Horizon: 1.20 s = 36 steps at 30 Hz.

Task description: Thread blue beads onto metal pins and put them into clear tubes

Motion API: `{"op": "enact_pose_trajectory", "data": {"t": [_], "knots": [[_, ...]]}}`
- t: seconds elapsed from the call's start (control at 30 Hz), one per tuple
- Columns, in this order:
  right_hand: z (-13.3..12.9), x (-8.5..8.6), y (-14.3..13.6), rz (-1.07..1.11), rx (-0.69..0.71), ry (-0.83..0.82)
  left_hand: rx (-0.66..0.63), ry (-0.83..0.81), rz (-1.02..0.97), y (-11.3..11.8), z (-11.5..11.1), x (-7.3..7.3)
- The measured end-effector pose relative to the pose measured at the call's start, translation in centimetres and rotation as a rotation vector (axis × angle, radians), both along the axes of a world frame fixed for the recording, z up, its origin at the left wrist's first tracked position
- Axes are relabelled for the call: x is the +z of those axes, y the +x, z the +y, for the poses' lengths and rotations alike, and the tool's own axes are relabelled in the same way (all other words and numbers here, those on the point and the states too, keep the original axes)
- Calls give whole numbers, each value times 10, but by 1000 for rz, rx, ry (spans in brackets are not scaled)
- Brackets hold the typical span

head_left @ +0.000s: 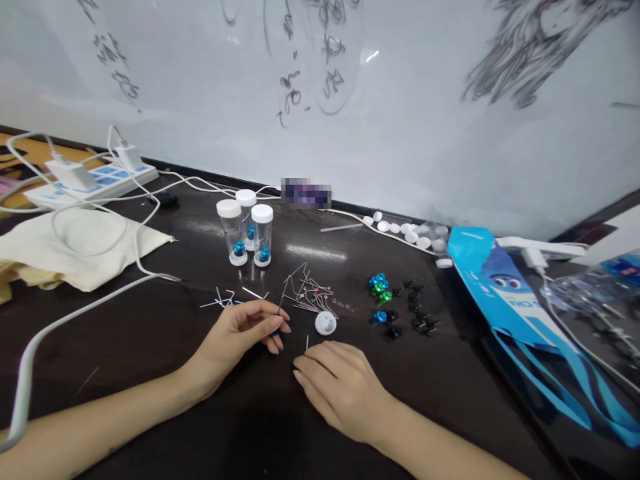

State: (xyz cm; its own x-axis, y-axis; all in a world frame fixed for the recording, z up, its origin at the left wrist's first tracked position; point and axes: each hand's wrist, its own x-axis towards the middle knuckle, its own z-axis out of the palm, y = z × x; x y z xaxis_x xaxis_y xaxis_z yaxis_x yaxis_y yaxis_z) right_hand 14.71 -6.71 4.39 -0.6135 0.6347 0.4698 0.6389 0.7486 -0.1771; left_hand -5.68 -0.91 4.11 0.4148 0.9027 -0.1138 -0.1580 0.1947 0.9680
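My left hand [250,328] pinches a small dark piece with a thin wire rising from it, left of centre. To its right, my right hand [340,383] is closed with its fingertips low over the table, and a short silver pin [307,343] sticks up by its fingers. Thin bent wires with small coloured beads [313,293] lie just beyond both hands, beside a round white cap [325,323]. Short silver pins [225,298] are scattered behind my left hand. Three clear tubes with white caps [262,233] stand upright farther back, with blue parts inside.
Blue and green parts [380,287] and black parts [424,323] lie to the right. White caps [411,237] line the whiteboard's foot. A blue lanyard bag [500,287] lies at right; a power strip [100,183], cloth pouch [85,243] and white cables [35,340] are at left.
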Motion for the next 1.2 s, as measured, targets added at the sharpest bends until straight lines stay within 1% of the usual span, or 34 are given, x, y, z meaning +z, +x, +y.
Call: {"op": "enact_pose_trajectory", "data": {"t": [0.07,0.27,0.33,0.43,0.5,0.57,0.77,0.9,1.0,1.07,1.2], "knots": [[0,0,0,-9,0,-2,5,-2,9,-1,0,-1],[3,2,-1,-58,-58,-66,3,-25,12,-2,-1,-1],[3,3,-1,-26,-38,-54,-11,-26,13,-2,-1,0],[2,3,-1,11,31,-11,-19,-32,9,-2,-2,0],[2,3,-1,1,86,-2,-16,-42,5,-1,-2,0],[2,3,-2,-21,111,-11,-12,-48,9,-1,-2,-1],[5,1,-1,-83,32,-72,-17,-41,6,0,0,-2],[4,3,0,-79,87,-56,-84,-21,-53,3,-4,-3],[4,5,-2,-87,139,-39,-161,-3,-64,3,-8,-4],[4,4,-2,-101,146,-36,-193,28,-62,3,-9,-4],[5,3,-3,-112,112,-49,-166,82,-53,3,-8,0]]}}
